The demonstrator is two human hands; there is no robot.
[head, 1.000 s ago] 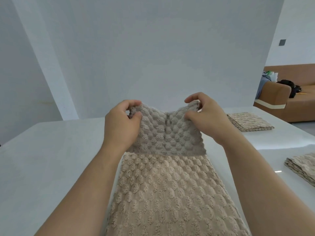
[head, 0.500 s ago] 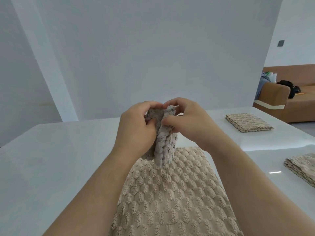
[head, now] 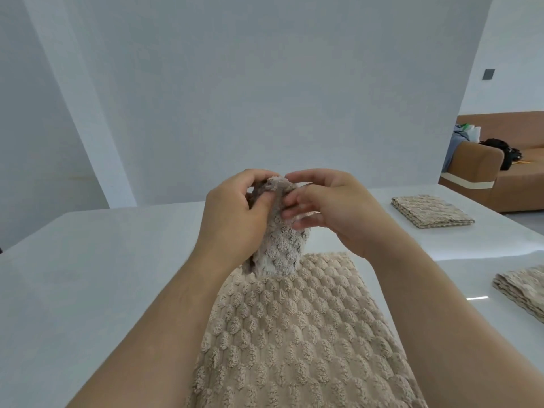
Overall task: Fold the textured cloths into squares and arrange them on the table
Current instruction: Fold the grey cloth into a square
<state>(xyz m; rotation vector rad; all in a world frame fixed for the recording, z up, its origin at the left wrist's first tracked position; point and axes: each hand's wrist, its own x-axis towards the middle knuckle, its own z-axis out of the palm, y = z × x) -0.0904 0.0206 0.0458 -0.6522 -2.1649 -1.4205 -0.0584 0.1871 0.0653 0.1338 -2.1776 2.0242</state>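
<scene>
Two hands meet at the lifted, bunched end of a beige bubble-textured cloth (head: pixel 294 334). The left hand (head: pixel 232 219) grips the bunch, thumb pressed into the pile. The right hand (head: pixel 335 210) touches it with loosely curled fingers; I cannot tell if it pinches. The rest of the cloth lies flat on the white table (head: pixel 103 275). At the right are a far folded cloth (head: pixel 429 212) and a near folded cloth (head: pixel 524 287).

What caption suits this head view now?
Left hand grips bunched end of beige cloth, right hand touching it; far folded cloth and near folded cloth sit on table.

Grey wall (head: pixel 265 83), brown sofa (head: pixel 518 184) at rt
</scene>
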